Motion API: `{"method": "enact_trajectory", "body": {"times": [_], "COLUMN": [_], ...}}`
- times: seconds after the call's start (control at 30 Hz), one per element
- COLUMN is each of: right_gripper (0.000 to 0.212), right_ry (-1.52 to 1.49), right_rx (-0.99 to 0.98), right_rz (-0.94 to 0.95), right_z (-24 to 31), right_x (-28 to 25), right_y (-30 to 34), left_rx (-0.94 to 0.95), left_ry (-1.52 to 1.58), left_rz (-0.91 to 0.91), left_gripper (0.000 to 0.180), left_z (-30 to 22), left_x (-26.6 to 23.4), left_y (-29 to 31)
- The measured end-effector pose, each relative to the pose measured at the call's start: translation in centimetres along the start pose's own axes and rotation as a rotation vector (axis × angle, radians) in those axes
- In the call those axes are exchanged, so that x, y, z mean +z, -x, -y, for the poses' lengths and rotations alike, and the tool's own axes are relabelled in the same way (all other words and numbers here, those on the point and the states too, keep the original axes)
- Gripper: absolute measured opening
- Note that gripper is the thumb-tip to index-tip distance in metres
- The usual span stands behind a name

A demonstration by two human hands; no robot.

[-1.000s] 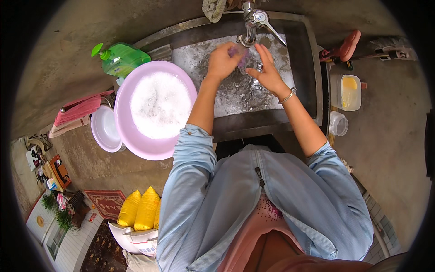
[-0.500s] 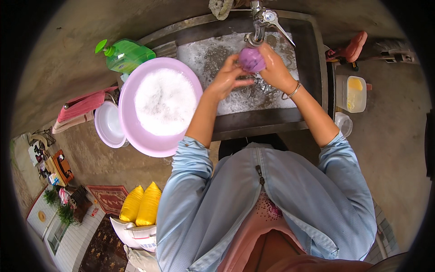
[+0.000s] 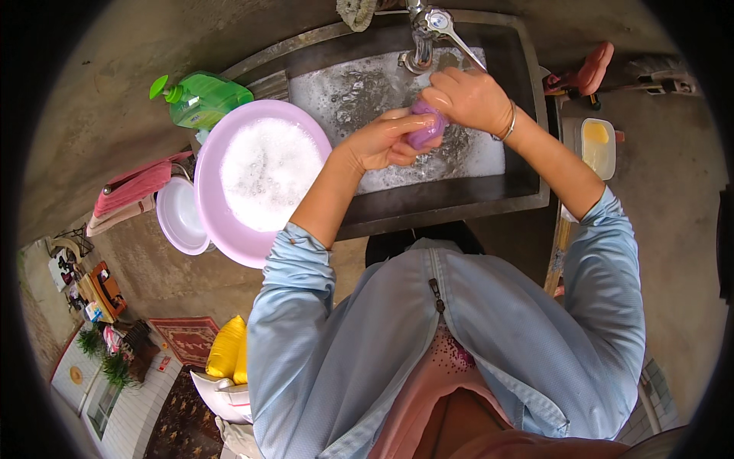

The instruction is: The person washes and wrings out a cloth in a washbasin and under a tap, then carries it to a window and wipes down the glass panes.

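Observation:
A small, rounded, wet purple thing [image 3: 425, 130] is between my two hands over the sink [image 3: 443, 195]. My left hand [image 3: 382, 139] is closed around its lower left side, with the thumb across its front. My right hand [image 3: 472, 98] has its fingers curled at the upper right of it, and they cover part of it. What kind of thing it is, I cannot make out. Just above my hands is a metal faucet [image 3: 419, 57] with a long lever handle [image 3: 462, 46]. White suds and water lie in the sink basin.
At the sink's left stands a pink-purple basin [image 3: 205, 191] full of foam, with a green pump bottle [image 3: 206, 101] behind it. A smaller white basin [image 3: 170, 218] and a pink towel [image 3: 138, 183] are further left. To the right is a clear plastic container [image 3: 599, 157].
My left hand has gone from spread fingers to gripping the purple thing. Both hands have moved slightly lower, away from the faucet, and my right hand has turned over the top of the thing.

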State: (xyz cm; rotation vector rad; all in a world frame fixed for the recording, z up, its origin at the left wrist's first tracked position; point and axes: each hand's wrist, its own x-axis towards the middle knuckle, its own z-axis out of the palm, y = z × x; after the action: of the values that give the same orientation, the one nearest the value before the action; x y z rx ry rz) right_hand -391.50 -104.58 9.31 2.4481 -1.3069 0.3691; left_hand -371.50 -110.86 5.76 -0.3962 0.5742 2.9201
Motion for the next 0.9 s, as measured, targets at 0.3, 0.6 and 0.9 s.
{"method": "enact_trajectory", "body": {"times": [0.3,0.6,0.9], "right_gripper": [0.028,0.038,0.022], "right_ry": [-0.629,-1.125,-0.211], "right_rx": [0.361,0.458,-0.129], "right_rz": [0.465,0.618,-0.025], "right_z": [1.5,2.4,1.6], "right_x": [3.2,0.5,-2.9], "right_y": [0.7,-0.3,-2.3], "left_rx": [0.277,0.802,-0.05], "left_ry": [-2.118,-1.397,0.35], "left_rz": [-0.681,-1.037,0.251], "left_gripper": [0.022,0.037,0.093], "left_z": [0.8,5.0,3.1], "left_x": [1.5,-1.2,3.0], "left_y": [-0.9,-0.6,1.5]}}
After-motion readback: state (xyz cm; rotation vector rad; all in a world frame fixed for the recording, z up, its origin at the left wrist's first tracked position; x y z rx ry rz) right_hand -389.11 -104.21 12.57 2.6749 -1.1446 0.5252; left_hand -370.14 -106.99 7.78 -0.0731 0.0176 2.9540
